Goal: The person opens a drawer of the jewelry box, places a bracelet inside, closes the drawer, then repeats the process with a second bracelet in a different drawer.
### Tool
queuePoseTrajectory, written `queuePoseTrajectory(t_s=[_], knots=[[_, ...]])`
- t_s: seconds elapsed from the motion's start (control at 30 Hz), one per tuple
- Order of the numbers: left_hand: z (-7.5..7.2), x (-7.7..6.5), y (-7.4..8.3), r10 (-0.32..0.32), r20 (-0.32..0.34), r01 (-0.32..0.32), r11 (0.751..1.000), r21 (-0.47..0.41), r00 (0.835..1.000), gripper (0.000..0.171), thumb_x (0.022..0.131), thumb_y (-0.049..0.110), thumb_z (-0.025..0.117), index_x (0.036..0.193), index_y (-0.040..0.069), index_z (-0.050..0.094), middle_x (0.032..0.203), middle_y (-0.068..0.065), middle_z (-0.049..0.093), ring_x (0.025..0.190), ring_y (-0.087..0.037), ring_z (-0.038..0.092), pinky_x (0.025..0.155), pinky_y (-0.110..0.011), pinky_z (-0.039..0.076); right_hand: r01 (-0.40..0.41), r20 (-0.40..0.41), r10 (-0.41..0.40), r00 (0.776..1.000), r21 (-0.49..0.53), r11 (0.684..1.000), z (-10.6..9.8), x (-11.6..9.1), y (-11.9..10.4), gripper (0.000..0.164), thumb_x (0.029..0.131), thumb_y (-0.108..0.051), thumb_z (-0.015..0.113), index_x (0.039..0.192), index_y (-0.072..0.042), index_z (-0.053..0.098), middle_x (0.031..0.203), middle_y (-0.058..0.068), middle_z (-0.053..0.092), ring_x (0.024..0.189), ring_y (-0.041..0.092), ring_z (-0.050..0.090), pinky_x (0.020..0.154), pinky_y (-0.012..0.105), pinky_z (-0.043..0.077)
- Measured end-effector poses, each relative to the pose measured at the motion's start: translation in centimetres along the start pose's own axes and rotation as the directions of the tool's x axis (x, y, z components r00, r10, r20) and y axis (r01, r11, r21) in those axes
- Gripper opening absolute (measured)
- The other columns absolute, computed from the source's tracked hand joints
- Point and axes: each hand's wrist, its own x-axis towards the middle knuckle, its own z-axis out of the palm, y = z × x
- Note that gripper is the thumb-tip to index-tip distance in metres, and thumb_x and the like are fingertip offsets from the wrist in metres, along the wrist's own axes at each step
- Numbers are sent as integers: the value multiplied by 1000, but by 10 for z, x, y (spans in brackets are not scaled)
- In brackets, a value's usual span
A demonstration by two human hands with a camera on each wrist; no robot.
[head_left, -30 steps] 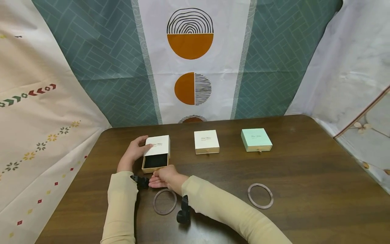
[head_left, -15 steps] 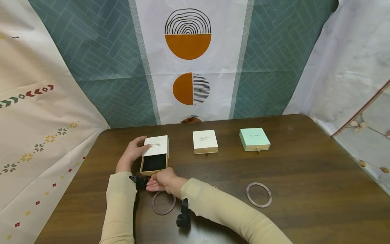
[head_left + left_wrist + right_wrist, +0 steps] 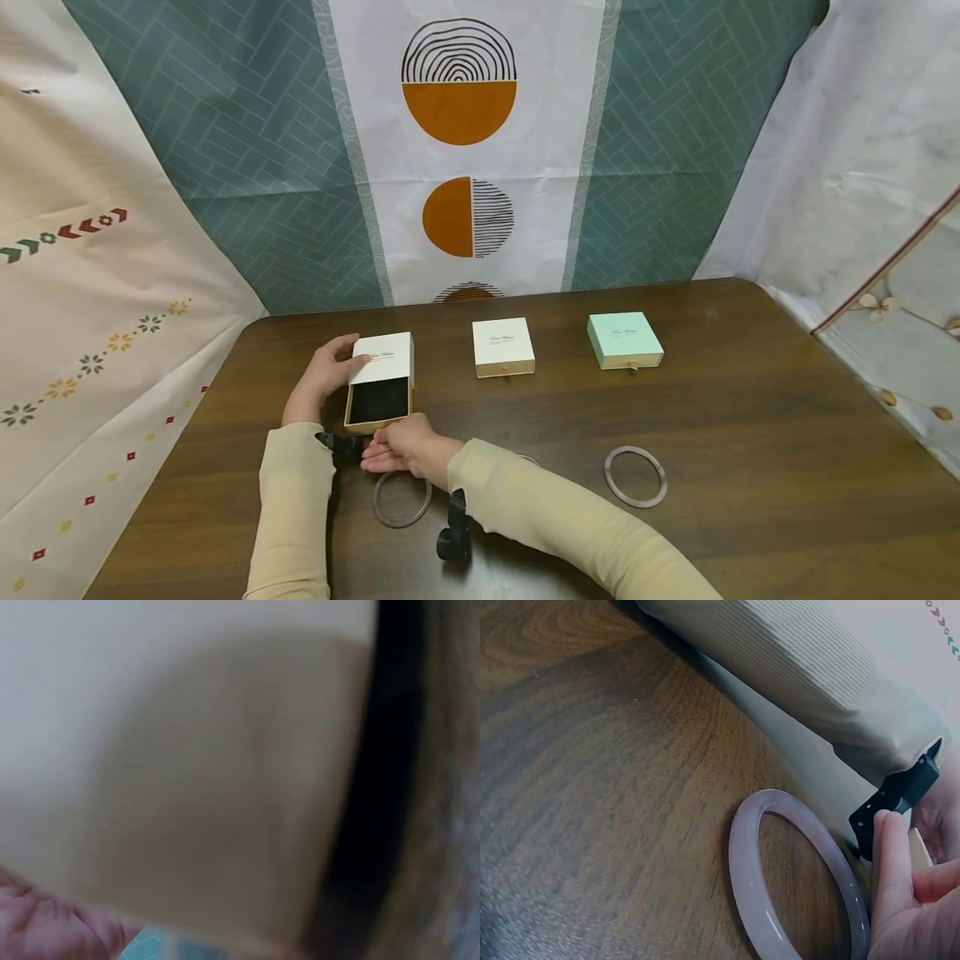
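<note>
A white jewelry box (image 3: 386, 354) with a lettered lid stands at the table's left, its drawer (image 3: 381, 402) slid partway out toward me and showing a black lining. My left hand (image 3: 321, 379) grips the box's outer sleeve from the left side, thumb on the top. At the drawer's front edge, my right hand (image 3: 407, 442) pinches with thumb and index finger while the other fingers stretch out straight. Just below that hand lies a pale purple bangle (image 3: 748, 874). In the left wrist view, a blurred cream sleeve (image 3: 187, 787) covers most of the picture.
To the right stand a second white box (image 3: 502, 346) and a mint green box (image 3: 625, 340), both closed. Another bangle (image 3: 636, 477) lies right of my right forearm. The edge of a further ring (image 3: 529, 459) peeks out behind the right sleeve. Patterned cloth (image 3: 300, 167) hangs behind the table.
Between one second and half a second ago, my right hand drew the drawer slightly farther toward me. The left hand keeps its grip on the sleeve. The view has shifted a little.
</note>
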Motion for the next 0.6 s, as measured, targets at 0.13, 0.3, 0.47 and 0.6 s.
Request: queuePoseTrajectory(t_s=[0.13,0.3,0.47,0.6], knots=[[0,-1,0,-5,0,5,1000,-7,1000,62,97,21,55,149,2,26,149,-28,29,130,-41,37,104,-52,40,-1,3,1,1000,-5,1000,0,0,0,16,92,4,51,85,11,64,92,28,69,85,33,71,73,36,58],[-1,-2,2,-4,-1,4,1000,-6,1000,63,97,21,55,149,1,26,149,-28,29,131,-41,36,105,-52,39,-3,-2,3,1000,-4,1000,1,-1,0,16,92,4,51,84,10,64,90,27,69,84,33,71,73,35,58],[-1,-3,2,0,2,0,1000,-2,1000,63,97,22,55,149,2,26,149,-29,29,129,-41,38,104,-51,41,-7,-16,7,1000,3,1000,2,-2,0,16,91,4,52,82,9,63,88,27,70,82,32,71,71,35,58],[0,-2,2,-4,1,4,1000,-1,1000,63,97,22,55,149,2,26,149,-29,29,128,-41,40,103,-52,41,-8,-18,8,1000,9,1000,2,-2,1,16,91,6,51,81,9,63,91,29,69,81,32,71,70,35,58]])
